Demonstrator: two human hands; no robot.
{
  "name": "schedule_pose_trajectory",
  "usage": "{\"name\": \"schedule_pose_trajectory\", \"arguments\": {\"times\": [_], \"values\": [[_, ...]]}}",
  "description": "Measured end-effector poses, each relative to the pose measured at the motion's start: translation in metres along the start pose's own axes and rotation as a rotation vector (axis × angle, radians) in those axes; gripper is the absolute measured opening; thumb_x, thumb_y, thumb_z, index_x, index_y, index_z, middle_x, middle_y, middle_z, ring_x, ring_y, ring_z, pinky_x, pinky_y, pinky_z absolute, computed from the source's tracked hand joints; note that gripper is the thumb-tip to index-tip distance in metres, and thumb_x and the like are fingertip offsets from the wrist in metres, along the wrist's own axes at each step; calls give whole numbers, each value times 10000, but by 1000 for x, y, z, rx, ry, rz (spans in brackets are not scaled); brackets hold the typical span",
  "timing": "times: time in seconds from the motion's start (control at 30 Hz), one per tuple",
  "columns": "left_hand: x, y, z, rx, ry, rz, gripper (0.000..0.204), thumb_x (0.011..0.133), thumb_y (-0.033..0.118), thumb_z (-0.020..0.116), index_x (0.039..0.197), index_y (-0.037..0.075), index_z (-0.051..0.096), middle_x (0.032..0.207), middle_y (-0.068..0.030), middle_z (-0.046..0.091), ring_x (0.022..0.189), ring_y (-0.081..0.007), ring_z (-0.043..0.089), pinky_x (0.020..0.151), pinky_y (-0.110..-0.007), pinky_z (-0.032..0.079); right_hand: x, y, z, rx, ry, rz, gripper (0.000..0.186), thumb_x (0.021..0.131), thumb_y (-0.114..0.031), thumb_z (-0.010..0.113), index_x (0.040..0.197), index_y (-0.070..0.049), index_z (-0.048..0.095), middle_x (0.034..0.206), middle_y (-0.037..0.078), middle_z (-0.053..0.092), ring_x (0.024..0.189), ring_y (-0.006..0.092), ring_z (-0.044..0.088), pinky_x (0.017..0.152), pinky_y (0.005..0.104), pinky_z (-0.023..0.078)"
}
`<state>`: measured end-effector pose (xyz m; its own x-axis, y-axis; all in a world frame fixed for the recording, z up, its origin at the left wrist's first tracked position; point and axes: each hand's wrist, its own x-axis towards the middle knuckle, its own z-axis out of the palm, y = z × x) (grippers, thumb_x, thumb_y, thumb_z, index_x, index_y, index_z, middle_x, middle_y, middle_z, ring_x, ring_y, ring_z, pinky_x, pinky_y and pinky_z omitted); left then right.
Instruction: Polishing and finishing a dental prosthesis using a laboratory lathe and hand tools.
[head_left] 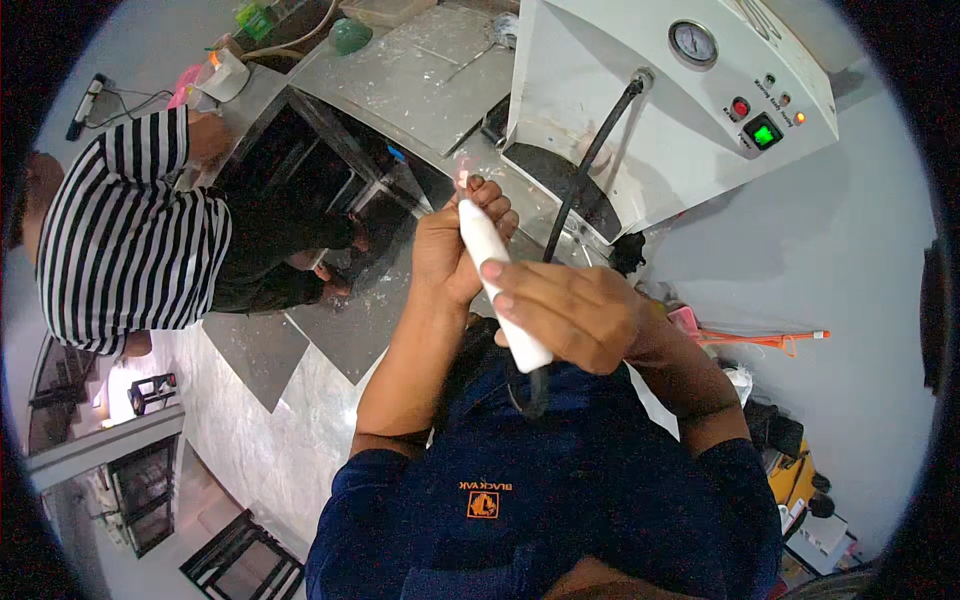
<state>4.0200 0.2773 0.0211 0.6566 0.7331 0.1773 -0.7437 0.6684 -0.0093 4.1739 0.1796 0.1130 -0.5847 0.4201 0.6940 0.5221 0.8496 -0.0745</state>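
Observation:
My right hand (575, 312) is wrapped round a white, pen-shaped handheld tool (490, 250), its narrow end tilted up and away. A dark cord (528, 398) loops from the tool's thick end, against my dark blue shirt. Just left of the tool's narrow end, my left hand (462, 235) is closed, its fingers curled in. A tiny pale, brightly lit spot (463, 181) shows at its fingertips, beside the tool's tip. Whether that is a small piece in my fingers or the tip itself, I cannot tell.
Ahead right stands a white machine (640, 100) with a round gauge (693, 43), a lit green switch (763, 132) and a black hose (600, 150). A grey worktop (420, 70) lies ahead, holding a green lump (350, 36). At left, a person in a striped shirt (130, 230) bends over.

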Motion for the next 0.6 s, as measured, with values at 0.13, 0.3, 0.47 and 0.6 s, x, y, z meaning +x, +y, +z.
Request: {"name": "schedule_pose_trajectory", "arguments": {"times": [0.13,0.3,0.47,0.6], "values": [[-1,-3,5,70,146,18,185,836,91,613,1008,28,584,881,-80,556,769,-215,502,736,-369,438,1,3,-3,-21,12,-9,399,811,-163,704,1129,35,565,1193,227,624,1019,276,661,856,324,540],[0,-2,2,6,148,11,208,841,82,618,1048,60,615,910,-90,596,812,-225,533,773,-370,452,-2,1,-6,-16,-35,-25,372,845,-130,621,1167,45,555,1232,226,606,1062,285,643,901,336,527],[6,0,-5,-53,249,63,229,868,48,584,1092,65,631,958,-104,647,886,-269,606,836,-424,486,-8,10,-12,31,36,65,378,850,-158,624,1166,36,555,1205,237,614,1059,293,643,903,338,524],[6,-4,-1,16,178,9,227,908,110,534,1120,79,608,970,-130,645,897,-286,611,835,-460,485,-11,11,-11,-31,15,-7,376,843,-161,635,1158,32,564,1207,229,617,1048,286,645,887,330,527]]}}
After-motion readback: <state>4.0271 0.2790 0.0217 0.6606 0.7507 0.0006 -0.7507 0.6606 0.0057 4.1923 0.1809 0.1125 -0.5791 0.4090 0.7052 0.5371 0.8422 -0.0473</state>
